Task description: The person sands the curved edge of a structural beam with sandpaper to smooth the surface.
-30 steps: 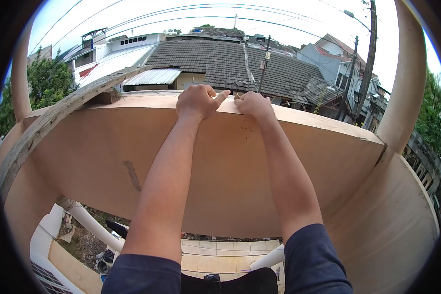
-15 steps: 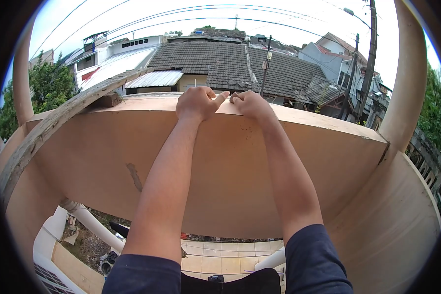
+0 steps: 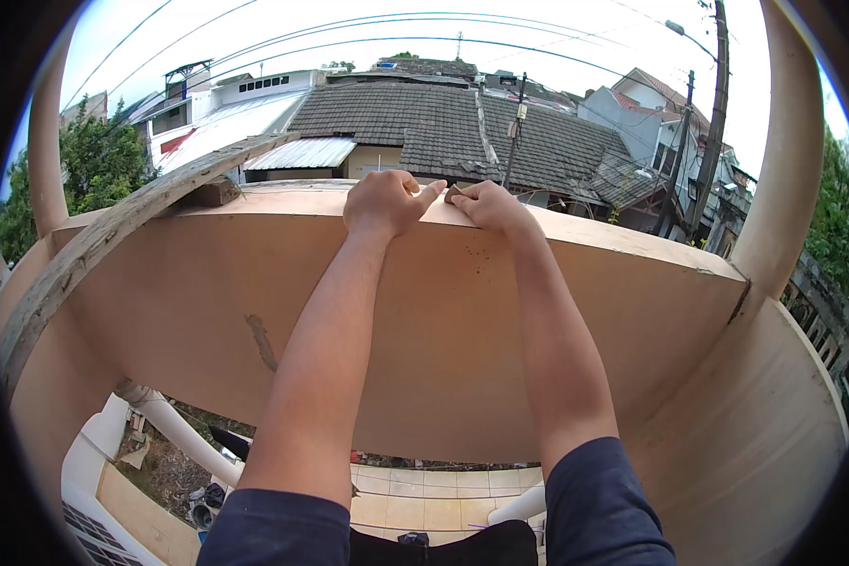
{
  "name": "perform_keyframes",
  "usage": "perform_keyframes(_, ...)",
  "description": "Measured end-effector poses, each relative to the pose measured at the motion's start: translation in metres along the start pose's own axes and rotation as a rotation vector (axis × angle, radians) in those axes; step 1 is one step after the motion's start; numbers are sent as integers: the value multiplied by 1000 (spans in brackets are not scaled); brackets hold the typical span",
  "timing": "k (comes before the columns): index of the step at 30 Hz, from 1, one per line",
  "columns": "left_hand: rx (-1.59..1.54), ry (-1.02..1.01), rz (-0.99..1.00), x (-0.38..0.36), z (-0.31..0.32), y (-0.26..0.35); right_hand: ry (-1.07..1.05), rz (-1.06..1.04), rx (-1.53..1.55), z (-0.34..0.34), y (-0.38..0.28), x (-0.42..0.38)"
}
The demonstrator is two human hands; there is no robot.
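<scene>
Both my arms reach forward to the top of a peach-coloured wall (image 3: 424,358). My left hand (image 3: 384,202) rests on the wall's top edge with its fingers curled and its thumb pointing right; whatever lies inside the fingers is hidden. Just right of it, my right hand (image 3: 491,205) pinches a small dark-brown piece (image 3: 454,193) between thumb and fingers, close to the wall's top. The kind of piece is too small to make out. A narrow gap separates the two hands. Dark specks mark the wall face below my right hand.
A weathered wooden plank (image 3: 113,222) leans over the wall at left, resting by a brown block (image 3: 215,192). Round columns (image 3: 778,141) stand at both sides. A tiled floor (image 3: 424,497) lies far below. Tiled roofs (image 3: 358,118) and overhead wires are beyond.
My hands stay at nearly the same spot on the wall top, with the brown piece still in my right hand. The view has shifted very slightly.
</scene>
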State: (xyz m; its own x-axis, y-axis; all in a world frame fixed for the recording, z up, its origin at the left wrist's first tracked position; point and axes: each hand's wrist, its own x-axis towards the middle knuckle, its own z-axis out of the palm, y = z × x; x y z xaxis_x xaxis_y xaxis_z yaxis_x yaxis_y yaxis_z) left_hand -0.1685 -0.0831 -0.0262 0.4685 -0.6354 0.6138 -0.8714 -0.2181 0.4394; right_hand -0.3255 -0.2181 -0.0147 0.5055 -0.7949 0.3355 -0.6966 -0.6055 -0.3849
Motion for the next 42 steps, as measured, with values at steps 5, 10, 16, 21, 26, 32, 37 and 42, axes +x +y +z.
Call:
perform_keyframes(5,-4,20,9,0,-1,0,-107,-79,150,0,-1,1)
perform_keyframes(10,-3,-11,-8,-2,-2,1,-60,-94,37,-1,-3,-3)
perform_keyframes(16,-11,16,8,0,-2,1,-195,-172,285,-2,-1,-4)
perform_keyframes(21,-12,16,6,0,1,-1,-123,-121,16,-5,-8,-9)
perform_keyframes(26,-10,26,29,3,3,-3,-194,-152,288,-4,3,-2)
perform_keyframes(32,14,-30,-27,-2,-6,3,-71,-100,92,-7,-7,-9)
perform_keyframes(37,-14,23,15,1,0,-1,-151,-99,225,-7,-7,-14)
perform_keyframes(42,-22,24,21,0,-1,-1,-36,-67,4,-3,-6,-10)
